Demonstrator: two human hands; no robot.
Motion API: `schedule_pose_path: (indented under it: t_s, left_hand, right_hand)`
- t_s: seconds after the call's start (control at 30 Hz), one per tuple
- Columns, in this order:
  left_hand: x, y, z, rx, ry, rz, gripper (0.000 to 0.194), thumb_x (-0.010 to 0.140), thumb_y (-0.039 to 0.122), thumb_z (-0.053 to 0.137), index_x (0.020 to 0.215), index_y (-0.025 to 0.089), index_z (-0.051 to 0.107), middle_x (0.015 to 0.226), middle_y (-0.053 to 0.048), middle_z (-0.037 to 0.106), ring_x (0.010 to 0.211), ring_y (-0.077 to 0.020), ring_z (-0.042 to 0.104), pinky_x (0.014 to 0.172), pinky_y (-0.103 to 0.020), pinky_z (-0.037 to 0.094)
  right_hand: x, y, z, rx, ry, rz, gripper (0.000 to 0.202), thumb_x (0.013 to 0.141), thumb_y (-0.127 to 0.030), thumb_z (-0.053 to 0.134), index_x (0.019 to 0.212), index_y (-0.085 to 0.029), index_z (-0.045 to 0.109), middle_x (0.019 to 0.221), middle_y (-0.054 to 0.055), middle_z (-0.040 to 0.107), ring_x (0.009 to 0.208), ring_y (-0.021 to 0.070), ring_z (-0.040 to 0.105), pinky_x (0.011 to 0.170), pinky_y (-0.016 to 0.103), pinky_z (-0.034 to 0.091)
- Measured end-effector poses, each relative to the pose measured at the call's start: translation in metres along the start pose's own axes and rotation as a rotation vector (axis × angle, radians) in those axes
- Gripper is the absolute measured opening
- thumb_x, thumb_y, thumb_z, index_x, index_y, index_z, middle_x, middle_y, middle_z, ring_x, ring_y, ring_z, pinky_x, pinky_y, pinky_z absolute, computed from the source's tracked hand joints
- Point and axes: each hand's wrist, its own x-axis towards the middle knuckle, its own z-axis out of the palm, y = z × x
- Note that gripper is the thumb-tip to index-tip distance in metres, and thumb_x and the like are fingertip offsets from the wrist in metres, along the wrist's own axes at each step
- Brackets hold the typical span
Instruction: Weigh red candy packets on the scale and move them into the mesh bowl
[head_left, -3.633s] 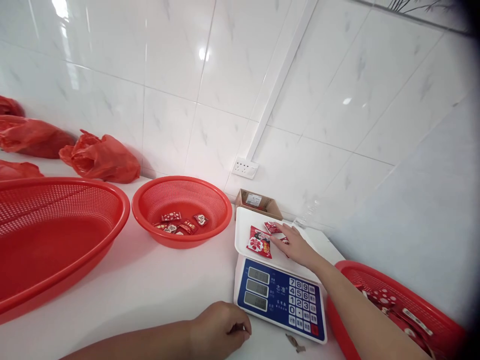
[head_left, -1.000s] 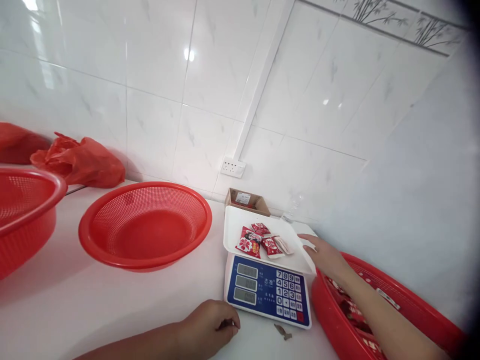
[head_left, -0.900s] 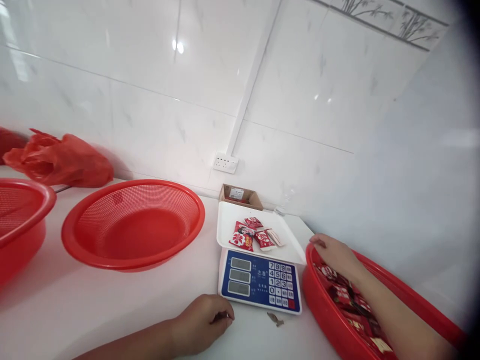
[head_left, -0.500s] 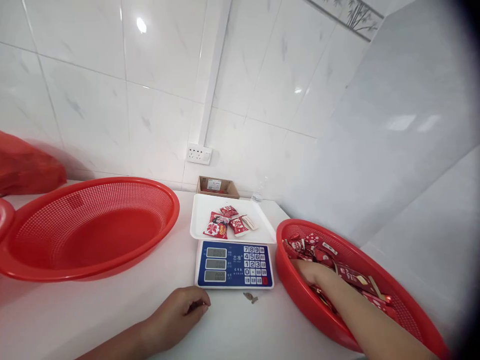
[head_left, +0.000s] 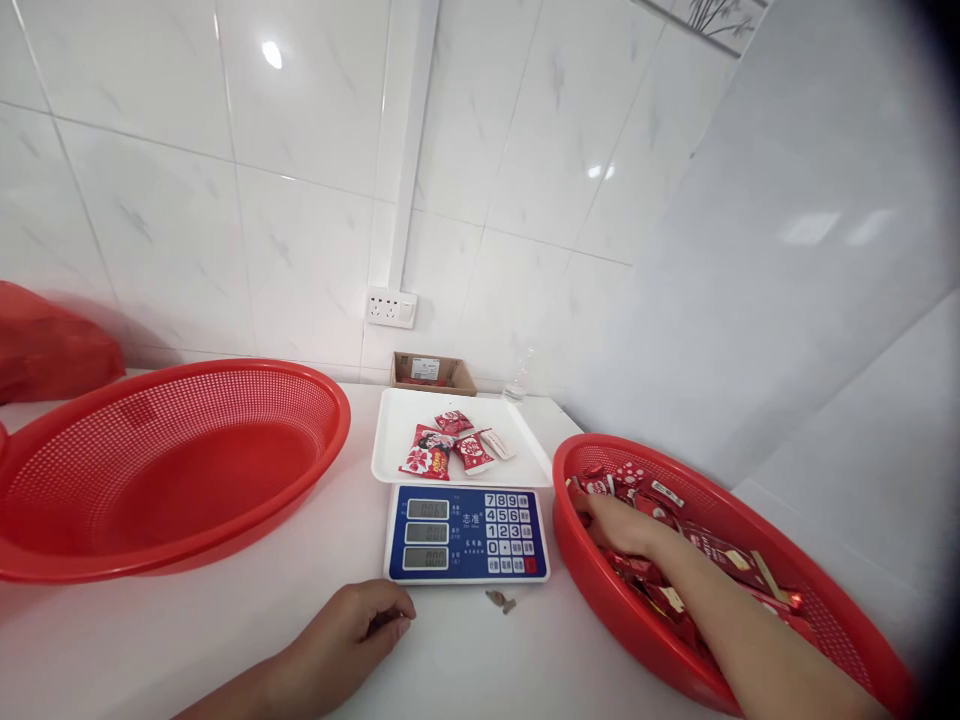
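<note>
My right hand [head_left: 615, 524] reaches into the red basket [head_left: 645, 650] on the right, among red snack packets [head_left: 664, 585]. Its fingers point down at the packets near the left rim, and their tips are hidden. On the table, my left hand [head_left: 364, 635] rests in front of the digital scale [head_left: 466, 580], fingers curled and thumb near the forefinger, with nothing visible in it. The scale's white tray [head_left: 397, 420] bears several small packets: a larger red one with a printed figure [head_left: 427, 452], red ones [head_left: 474, 453] and a pale one [head_left: 496, 444].
A large red basket [head_left: 225, 490] with bare floor stands at the left, with a red bag [head_left: 52, 345] behind it. Behind the scale are a cardboard box [head_left: 457, 374] and a clear bottle [head_left: 517, 380]. A small brownish scrap [head_left: 500, 600] lies before the scale.
My right hand has lifted slightly and shifted toward the basket's left rim. My left hand stays at the scale's front edge. The packets on the tray are unchanged; the view has shifted slightly.
</note>
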Motion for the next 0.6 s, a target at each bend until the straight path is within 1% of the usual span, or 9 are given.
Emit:
schedule_pose_path:
  t_s: [0.07,0.17,0.33,0.4,0.47,0.53,0.57,0.6]
  left_hand:
    - [0.0,0.001,-0.001,0.007,-0.005,-0.008,0.022,0.081,0.035,0.044,0.085,0.02,0.06,0.08,0.0,0.06,0.074,-0.0134,0.052,0.067,-0.021,0.04]
    - [0.001,0.002,-0.001,0.015,-0.014,-0.008,0.022,0.082,0.034,0.044,0.086,0.02,0.06,0.082,0.0,0.06,0.075,-0.0134,0.052,0.067,-0.021,0.041]
    - [0.002,-0.001,-0.001,0.013,-0.013,0.013,0.022,0.082,0.034,0.044,0.086,0.02,0.06,0.081,0.0,0.06,0.074,-0.0129,0.052,0.067,-0.021,0.04]
    - [0.001,-0.001,-0.001,0.012,-0.013,0.016,0.021,0.082,0.034,0.044,0.085,0.02,0.06,0.081,0.001,0.06,0.074,-0.0128,0.052,0.066,-0.02,0.04]
    - [0.001,-0.001,-0.002,0.006,-0.016,0.014,0.021,0.082,0.034,0.044,0.085,0.02,0.06,0.081,0.001,0.06,0.075,-0.013,0.053,0.066,-0.02,0.04]
    - [0.0,0.0,-0.002,0.0,-0.017,0.014,0.021,0.082,0.033,0.044,0.085,0.02,0.06,0.082,0.001,0.061,0.075,-0.0132,0.053,0.067,-0.02,0.041]
    - [0.0,0.0,-0.002,-0.003,-0.017,0.014,0.021,0.082,0.033,0.044,0.085,0.02,0.06,0.082,0.0,0.061,0.076,-0.0133,0.053,0.067,-0.02,0.041]
    - [0.0,0.0,-0.002,-0.004,-0.017,0.014,0.021,0.082,0.033,0.044,0.085,0.02,0.06,0.082,0.0,0.061,0.075,-0.0133,0.053,0.067,-0.021,0.041]
  right_hand:
    - [0.005,0.007,-0.007,-0.004,0.005,-0.002,0.03,0.056,-0.003,0.05,0.074,-0.018,0.069,0.077,0.003,0.072,0.074,0.0195,0.065,0.068,0.025,0.046]
    - [0.009,0.015,-0.018,-0.009,0.091,0.025,0.032,0.06,-0.005,0.046,0.08,-0.018,0.067,0.085,0.003,0.071,0.083,0.019,0.064,0.074,0.025,0.044]
    - [0.01,0.024,-0.027,0.028,0.259,0.116,0.033,0.066,-0.011,0.043,0.091,-0.018,0.064,0.081,0.003,0.07,0.075,0.0182,0.064,0.071,0.026,0.045]
    - [0.012,0.03,-0.026,0.059,0.317,0.152,0.035,0.067,-0.011,0.043,0.096,-0.017,0.063,0.082,0.003,0.07,0.076,0.0188,0.064,0.071,0.026,0.045]
    - [0.016,0.037,-0.026,0.061,0.339,0.189,0.039,0.068,-0.011,0.044,0.104,-0.017,0.06,0.092,0.005,0.07,0.084,0.0193,0.064,0.074,0.026,0.045]
    - [0.019,0.042,-0.025,0.037,0.336,0.227,0.042,0.07,-0.011,0.045,0.11,-0.016,0.057,0.104,0.009,0.067,0.095,0.0209,0.061,0.079,0.028,0.044]
    - [0.019,0.043,-0.025,0.023,0.323,0.237,0.04,0.071,-0.013,0.046,0.109,-0.016,0.057,0.106,0.01,0.066,0.097,0.0221,0.06,0.081,0.029,0.044]
    - [0.018,0.042,-0.024,0.012,0.297,0.238,0.035,0.072,-0.015,0.047,0.104,-0.015,0.059,0.104,0.011,0.066,0.096,0.023,0.06,0.08,0.03,0.044]
